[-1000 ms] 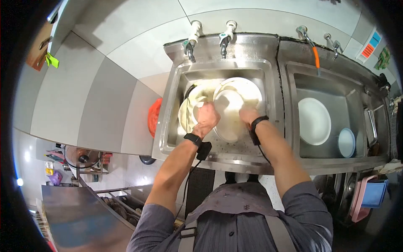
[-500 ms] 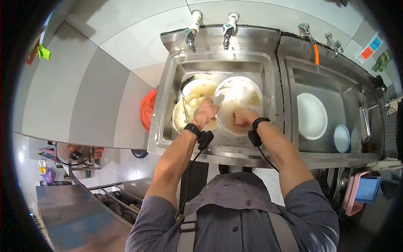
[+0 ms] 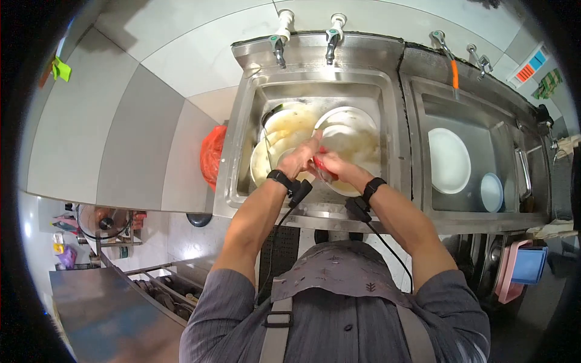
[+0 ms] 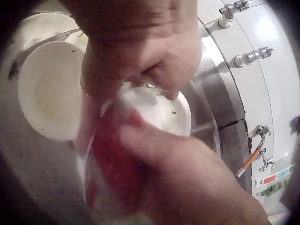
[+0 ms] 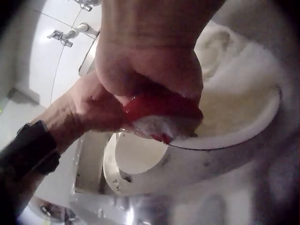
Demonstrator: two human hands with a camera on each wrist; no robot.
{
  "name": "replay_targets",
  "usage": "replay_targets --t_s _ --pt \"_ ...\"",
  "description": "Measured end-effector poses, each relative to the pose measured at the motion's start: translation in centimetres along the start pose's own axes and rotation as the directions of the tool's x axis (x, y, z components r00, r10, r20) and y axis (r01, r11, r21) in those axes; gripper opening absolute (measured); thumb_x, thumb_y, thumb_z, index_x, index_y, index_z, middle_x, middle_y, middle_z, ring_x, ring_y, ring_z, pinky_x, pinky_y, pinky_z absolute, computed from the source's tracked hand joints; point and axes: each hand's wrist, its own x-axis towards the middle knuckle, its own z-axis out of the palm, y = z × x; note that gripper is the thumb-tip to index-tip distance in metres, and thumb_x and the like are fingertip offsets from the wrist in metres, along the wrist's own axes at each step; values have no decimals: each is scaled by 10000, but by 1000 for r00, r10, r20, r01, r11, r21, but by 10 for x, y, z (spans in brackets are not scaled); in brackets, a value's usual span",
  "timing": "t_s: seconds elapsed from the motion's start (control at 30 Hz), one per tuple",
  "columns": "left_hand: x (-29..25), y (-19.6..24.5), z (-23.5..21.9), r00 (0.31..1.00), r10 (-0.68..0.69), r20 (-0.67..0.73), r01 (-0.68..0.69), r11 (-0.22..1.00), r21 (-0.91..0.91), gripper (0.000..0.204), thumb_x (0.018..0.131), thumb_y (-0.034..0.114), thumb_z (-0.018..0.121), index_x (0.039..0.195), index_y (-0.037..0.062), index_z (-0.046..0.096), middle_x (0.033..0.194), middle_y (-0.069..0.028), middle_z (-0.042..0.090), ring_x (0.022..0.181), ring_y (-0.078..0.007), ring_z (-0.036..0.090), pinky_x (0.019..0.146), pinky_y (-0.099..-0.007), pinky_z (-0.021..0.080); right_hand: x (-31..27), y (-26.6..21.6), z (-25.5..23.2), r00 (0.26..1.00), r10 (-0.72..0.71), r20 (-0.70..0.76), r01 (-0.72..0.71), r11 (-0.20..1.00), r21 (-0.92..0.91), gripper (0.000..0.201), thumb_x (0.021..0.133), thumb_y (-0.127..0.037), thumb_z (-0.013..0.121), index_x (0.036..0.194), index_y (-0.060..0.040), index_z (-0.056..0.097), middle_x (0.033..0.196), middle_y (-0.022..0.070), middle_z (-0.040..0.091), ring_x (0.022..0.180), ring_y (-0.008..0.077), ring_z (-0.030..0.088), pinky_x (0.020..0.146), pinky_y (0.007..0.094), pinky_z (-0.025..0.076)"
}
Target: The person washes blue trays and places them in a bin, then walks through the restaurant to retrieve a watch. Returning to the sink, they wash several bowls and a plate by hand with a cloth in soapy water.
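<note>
In the head view my hands meet over the left sink [image 3: 233,196]. My right hand [image 5: 150,70] grips a wet red scrubbing cloth [image 5: 159,107] with a pale, translucent lower part. My left hand [image 4: 136,51] is against it, a finger reaching down its side in the left wrist view; I cannot tell whether this hand holds something of its own. The right thumb [image 4: 145,140] presses on the red cloth from above. Behind the hands, a round white plate [image 3: 348,116] carries suds and cloudy liquid. Yellowish-stained plates [image 3: 261,160] and a white bowl [image 4: 51,89] lie to the left.
The right basin holds a large white plate [image 3: 449,160] and a pale blue bowl [image 3: 491,192]. Taps [image 3: 278,51] line the back wall, one with an orange hose [image 3: 455,74]. A thin dark-handled utensil [image 3: 266,136] leans among the left plates. A red bag [image 3: 213,158] hangs beside the sink.
The right hand has moved left from over the round plate to meet the left hand, bringing the red cloth into sight. The oval plate at the front a second ago no longer lies there.
</note>
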Motion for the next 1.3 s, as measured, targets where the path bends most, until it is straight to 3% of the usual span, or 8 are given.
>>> replay_targets --t_s 0.1,0.2,0.27,0.53,0.7,0.8,1.03,1.3 --pt "27 -5 -2 999 -50 -18 52 993 106 585 1044 363 513 1546 102 363 1394 -255 536 1133 -526 632 680 -716 600 -27 2 -8 980 -142 138 181 924 -336 252 974 -234 593 1103 -27 655 973 99 694 764 248 680 664 452 548" --pt "2 1 -2 996 -38 87 16 972 235 620 958 120 529 1550 93 349 1429 -268 505 1066 -520 665 665 -704 608 -24 20 -35 956 122 265 110 689 -716 281 880 -85 540 1117 -78 690 935 121 707 785 265 662 685 442 533" --pt "-15 7 2 993 16 120 -45 968 245 740 841 -36 506 1552 77 335 1382 -271 547 1011 -505 689 661 -675 623 -31 12 -45 916 170 362 365 18 -931 375 803 -26 538 1132 -95 703 944 139 719 803 324 662 693 473 517" --pt "-2 -5 -24 976 62 210 -57 998 -30 843 787 -88 474 1595 -29 244 1407 -239 551 1086 -437 676 820 -602 618 -1 20 -53 909 389 -150 -139 -58 -989 201 806 -36 574 880 -26 760 942 203 737 798 360 693 694 473 526" --pt "-7 -7 -25 966 79 247 -67 996 -56 894 715 -131 428 1587 -60 243 1377 -221 579 1107 -406 672 835 -612 611 17 7 -30 995 42 85 31 702 -711 201 827 -58 614 981 18 719 836 171 706 709 298 651 633 447 514" --pt "-12 -10 -22 957 96 275 -89 995 -38 887 723 -135 424 1588 -28 261 1352 -201 593 1137 -383 659 827 -608 612 -2 -27 -3 981 -132 -140 49 873 -485 242 868 -100 643 1072 29 663 865 149 681 766 289 652 694 435 526" --pt "-19 -8 -7 962 123 243 -152 983 107 875 840 -27 599 1618 144 237 1273 -151 588 1047 -309 637 732 -529 671 75 -29 -35 631 -668 -395 101 576 -811 290 884 -149 682 1088 25 572 1125 281 625 1071 455 611 906 500 511" --pt "-23 -3 -1 972 117 206 -165 957 237 925 901 55 666 1647 226 148 1271 -185 585 1009 -297 667 706 -485 672 92 3 -101 719 -454 -526 -271 513 -814 747 892 -306 726 1413 94 371 1437 286 458 1319 453 478 1122 562 382"
